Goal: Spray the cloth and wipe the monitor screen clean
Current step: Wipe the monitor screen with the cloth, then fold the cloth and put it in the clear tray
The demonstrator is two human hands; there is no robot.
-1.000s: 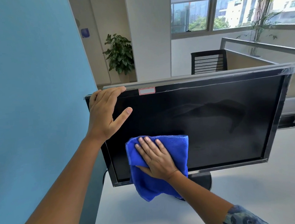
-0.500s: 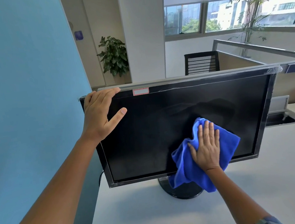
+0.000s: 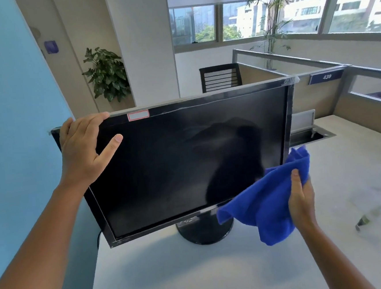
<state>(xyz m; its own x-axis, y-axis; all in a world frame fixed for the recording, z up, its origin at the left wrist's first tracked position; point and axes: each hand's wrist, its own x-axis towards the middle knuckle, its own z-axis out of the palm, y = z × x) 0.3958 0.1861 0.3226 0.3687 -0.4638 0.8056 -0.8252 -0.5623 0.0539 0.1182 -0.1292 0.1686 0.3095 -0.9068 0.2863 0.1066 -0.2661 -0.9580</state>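
A black monitor (image 3: 164,169) stands on a round base on the white desk, its dark screen facing me. My left hand (image 3: 83,149) grips its top left corner, fingers over the upper edge and thumb on the screen. My right hand (image 3: 301,194) holds a bunched blue cloth (image 3: 266,202) at the screen's lower right corner, the cloth hanging over the bezel and partly off the screen. Far right on the desk lies a blurred clear object, possibly the spray bottle (image 3: 366,217).
A light blue partition (image 3: 9,114) runs close along the left. The white desk (image 3: 196,277) spreads to the right, with a cable hatch (image 3: 308,134) behind the monitor. Low cubicle dividers, a black chair (image 3: 220,77) and potted plants stand beyond.
My right hand swept the blue cloth from the lower left of the screen across to the lower right corner and off its edge. My left hand stayed on the top left corner.
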